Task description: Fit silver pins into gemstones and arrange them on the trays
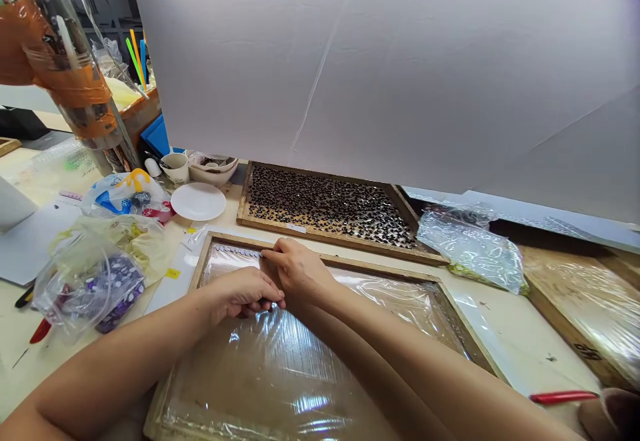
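A wooden-framed tray (207, 261) covered in clear plastic film lies in front of me. Small pale, scale-like pieces (235, 251) form a short row along its far left edge. My right hand (299, 266) is at the end of that row, its fingers pinched together and the index fingertip beside the last piece. What it holds, if anything, is too small to tell. Over the film, just nearer to me, my left hand (247, 294) is closed with thumb and fingers together. Its contents are hidden.
Behind stands a second wooden tray (320, 229) full of small dark pieces. A white plate (199, 201), a cup (175, 169) and plastic bags (85, 287) lie left. A film bag (470, 244), wrapped board (575, 281) and red-handled tool (564, 397) lie right. A large white panel (380, 74) overhangs.
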